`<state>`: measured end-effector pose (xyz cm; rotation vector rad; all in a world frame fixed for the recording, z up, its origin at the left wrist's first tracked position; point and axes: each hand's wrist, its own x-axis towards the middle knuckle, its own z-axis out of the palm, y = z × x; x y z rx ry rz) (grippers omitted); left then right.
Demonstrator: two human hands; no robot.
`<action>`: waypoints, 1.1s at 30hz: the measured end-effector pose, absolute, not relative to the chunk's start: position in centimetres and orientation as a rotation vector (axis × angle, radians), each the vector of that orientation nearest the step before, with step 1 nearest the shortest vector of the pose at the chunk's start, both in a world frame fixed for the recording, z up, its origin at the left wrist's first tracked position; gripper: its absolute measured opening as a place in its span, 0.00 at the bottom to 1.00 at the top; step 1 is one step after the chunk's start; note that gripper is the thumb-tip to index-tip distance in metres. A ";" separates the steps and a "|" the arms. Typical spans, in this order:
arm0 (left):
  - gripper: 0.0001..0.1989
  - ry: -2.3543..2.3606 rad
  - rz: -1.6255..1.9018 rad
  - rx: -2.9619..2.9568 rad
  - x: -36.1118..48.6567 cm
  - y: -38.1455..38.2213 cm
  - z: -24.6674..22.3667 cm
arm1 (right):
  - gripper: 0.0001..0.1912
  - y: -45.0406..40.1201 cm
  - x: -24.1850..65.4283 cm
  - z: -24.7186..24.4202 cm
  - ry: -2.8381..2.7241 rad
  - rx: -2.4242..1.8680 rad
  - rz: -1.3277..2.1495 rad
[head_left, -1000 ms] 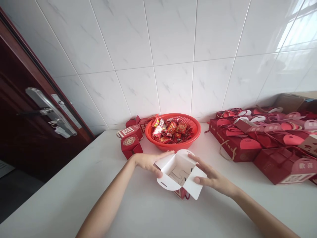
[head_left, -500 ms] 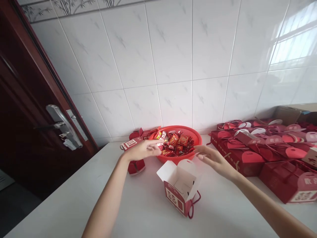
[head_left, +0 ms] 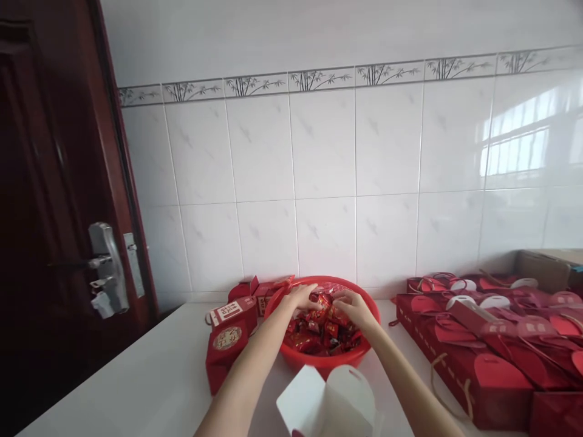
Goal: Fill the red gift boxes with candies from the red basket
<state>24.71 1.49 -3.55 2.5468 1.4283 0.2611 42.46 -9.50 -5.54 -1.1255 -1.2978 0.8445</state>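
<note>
Open white-lined box [head_left: 304,399] is showing nearest. Red basket [head_left: 319,362] is sitting just beyond on table [head_left: 150,364], holding wrapped sweets [head_left: 331,329]. Left hand [head_left: 302,297] and right hand [head_left: 356,308] are reaching in, grips looking narrow; can't tell if either is holding a sweet. Sweets are probably handling light, slick-wrapped, maybe brittle; mid-wrapper pinching is seeming safest. Tiled wall [head_left: 266,243] is standing behind.

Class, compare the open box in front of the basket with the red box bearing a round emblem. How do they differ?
The open box has raised flaps; the emblem box has its top folded down.
The open box shows white inner faces; the emblem box shows red outer ones.
Both are near the red basket.
</note>
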 end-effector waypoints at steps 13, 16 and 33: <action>0.34 1.113 0.160 2.274 25.4 2.8 -3.3 | 0.09 -9.9 43.4 -5.4 -1.053 -1.164 0.980; 0.33 0.899 0.222 2.159 24.8 2.8 -3.1 | 0.11 -10.1 43.4 -5.3 -1.027 -1.189 0.920; 0.36 0.504 0.406 1.687 25.2 0.5 -1.6 | 0.20 -10.2 43.1 -5.1 -1.161 -1.038 0.998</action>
